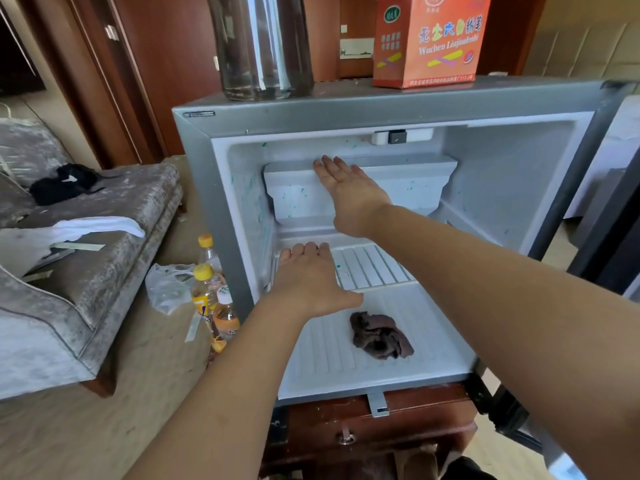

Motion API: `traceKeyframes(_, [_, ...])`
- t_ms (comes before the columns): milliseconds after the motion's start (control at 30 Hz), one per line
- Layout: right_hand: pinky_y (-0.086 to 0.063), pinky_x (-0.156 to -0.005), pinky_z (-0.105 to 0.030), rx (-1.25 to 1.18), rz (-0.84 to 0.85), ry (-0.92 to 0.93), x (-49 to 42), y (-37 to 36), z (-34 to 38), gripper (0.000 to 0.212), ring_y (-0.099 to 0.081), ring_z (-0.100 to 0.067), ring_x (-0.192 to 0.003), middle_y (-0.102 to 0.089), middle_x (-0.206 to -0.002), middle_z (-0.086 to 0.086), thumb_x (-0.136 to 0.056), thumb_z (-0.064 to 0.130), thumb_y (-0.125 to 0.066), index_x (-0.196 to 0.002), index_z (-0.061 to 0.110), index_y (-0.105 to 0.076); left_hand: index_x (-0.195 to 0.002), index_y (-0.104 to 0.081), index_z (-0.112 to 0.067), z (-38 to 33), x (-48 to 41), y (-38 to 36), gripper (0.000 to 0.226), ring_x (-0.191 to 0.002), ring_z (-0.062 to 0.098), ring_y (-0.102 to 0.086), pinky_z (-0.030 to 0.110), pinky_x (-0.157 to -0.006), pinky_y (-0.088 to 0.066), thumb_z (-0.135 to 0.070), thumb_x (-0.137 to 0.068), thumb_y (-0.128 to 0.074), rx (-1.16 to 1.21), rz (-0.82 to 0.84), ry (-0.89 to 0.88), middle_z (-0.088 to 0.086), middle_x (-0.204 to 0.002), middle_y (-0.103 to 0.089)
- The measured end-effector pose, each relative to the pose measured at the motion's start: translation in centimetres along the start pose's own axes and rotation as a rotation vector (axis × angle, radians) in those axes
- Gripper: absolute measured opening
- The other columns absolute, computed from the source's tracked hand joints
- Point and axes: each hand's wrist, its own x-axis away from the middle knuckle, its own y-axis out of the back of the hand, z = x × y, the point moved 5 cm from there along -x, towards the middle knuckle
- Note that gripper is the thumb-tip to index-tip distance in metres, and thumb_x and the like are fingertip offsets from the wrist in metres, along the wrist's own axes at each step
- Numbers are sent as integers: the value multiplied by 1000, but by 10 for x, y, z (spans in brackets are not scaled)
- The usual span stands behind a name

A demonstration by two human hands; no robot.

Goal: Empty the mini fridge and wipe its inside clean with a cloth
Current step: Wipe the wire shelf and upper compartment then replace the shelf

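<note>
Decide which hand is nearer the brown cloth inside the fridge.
Left. The left hand is just up-left of the cloth; the right hand lies flat on the white freezer compartment, farther back.

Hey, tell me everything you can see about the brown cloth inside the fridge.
The brown cloth is a dark, crumpled rag of soft-looking fabric, bunched into a loose heap. It lies on the mini fridge's ribbed white floor, near the front, right of centre. Neither hand touches it; the left hand is nearest, farther in.
</note>
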Motion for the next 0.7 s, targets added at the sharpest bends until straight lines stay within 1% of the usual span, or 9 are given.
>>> traceKeyframes(67, [1, -120, -31, -47, 28, 28, 3, 5, 0, 87, 7, -18, -147, 11, -160, -4, -84, -2, -43, -152, 13, 10, -148, -22, -11, 1, 0, 1, 98, -132, 28, -30, 38, -110, -20, -70, -76, -53, -25, 33, 5, 9, -142, -37])
traceKeyframes(133, [0, -119, -29, -66, 20, 24, 12, 10, -10, 87, 5, -17, -148, 7, -161, -3, -83, -5, -41, -152, 14, 8, -150, -14, -10, -4, -3, 1, 103, -137, 30, -24, 42, -116, -12, -71, -77, -52, -44, 84, -28, 10, -148, -30])
traceKeyframes(167, [0, -119, -28, -68, 0, -6, 18, 11, -20, 88, 3, -17, -148, 6, -161, -3, -82, -7, -41, -152, 14, 8, -151, -11, -10, -8, -6, 1, 105, -138, 30, -22, 43, -118, -11, -71, -77, -53, -35, 114, -56, 10, -150, -27])
traceKeyframes(233, [-1, -118, -27, -38, -37, -120, 33, 12, -54, 86, 2, -18, -148, 7, -161, -4, -82, -7, -41, -152, 12, 7, -152, -6, -8, -26, -15, 1, 110, -141, 30, -20, 40, -118, -12, -70, -77, -56, 5, 157, -133, 11, -154, -22])
traceKeyframes(300, [-1, -119, -29, 1, -17, -237, 47, 10, -89, 83, 2, -21, -148, 8, -160, -8, -85, -3, -43, -151, 9, 7, -152, -4, -6, -50, -27, 2, 112, -142, 29, -19, 36, -117, -14, -68, -77, -59, 34, 175, -207, 11, -156, -19])
traceKeyframes(367, [-3, -119, -31, 19, 26, -316, 57, 7, -114, 82, 1, -24, -148, 8, -160, -11, -88, 1, -46, -151, 5, 6, -152, -3, -5, -73, -36, 1, 111, -143, 29, -18, 34, -116, -16, -66, -78, -59, 53, 184, -262, 12, -156, -17])
traceKeyframes(433, [-4, -118, -30, 19, 47, -350, 60, 3, -127, 81, 1, -25, -147, 7, -160, -13, -91, 4, -50, -151, 2, 5, -152, -2, -7, -89, -45, -2, 108, -143, 29, -16, 35, -115, -16, -64, -80, -59, 80, 183, -289, 11, -157, -16])
traceKeyframes(533, [-4, -116, -27, 9, 62, -347, 61, -2, -132, 80, 2, -24, -148, 8, -160, -13, -92, 4, -49, -150, 2, 6, -153, -3, -10, -99, -52, -7, 105, -143, 30, -15, 39, -115, -14, -60, -80, -60, 123, 160, -293, 11, -157, -16])
traceKeyframes(700, [-2, -118, -28, 24, 84, -322, 61, -1, -137, 82, 3, -23, -148, 10, -159, -12, -91, 7, -48, -150, 3, 9, -152, -13, -12, -98, -50, -2, 99, -139, 29, -24, 36, -111, -21, -53, -78, -65, 157, 108, -274, 10, -151, -28])
